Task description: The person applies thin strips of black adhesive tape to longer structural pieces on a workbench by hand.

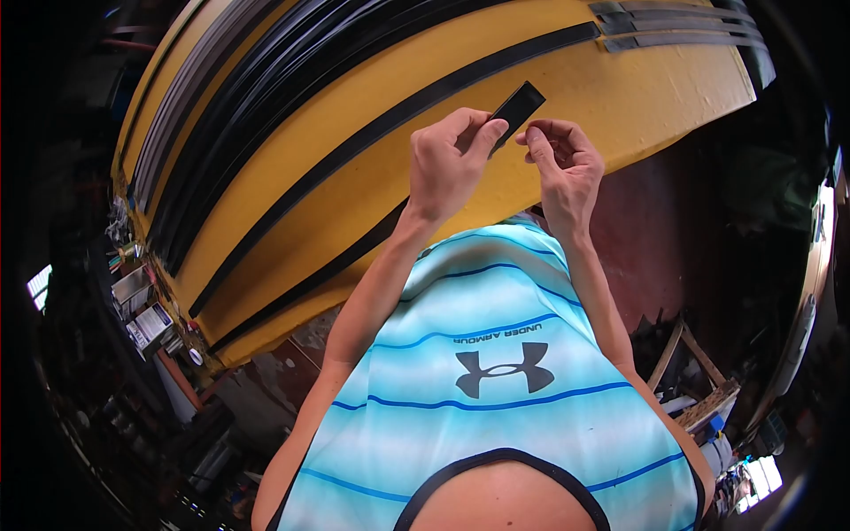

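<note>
My left hand [452, 159] grips a black flat strip [520, 106] between thumb and fingers, near its squared end, which points up and to the right. A black strip [359, 242] also runs from the lower left up to my left wrist; whether it is the same piece is hidden by the hand. Just right of the strip's end, my right hand [567, 159] is raised with fingers curled and thumb against them. Anything pinched there is too small to make out. Both hands are above the near edge of a yellow table [655, 97].
Another long black strip [398, 115] lies curved across the tabletop, with a bundle of black strips [257, 97] beyond it. Grey strips [682, 26] lie at the far right end. Boxes [149, 326] stand by the left end. A wooden frame [699, 380] is at lower right.
</note>
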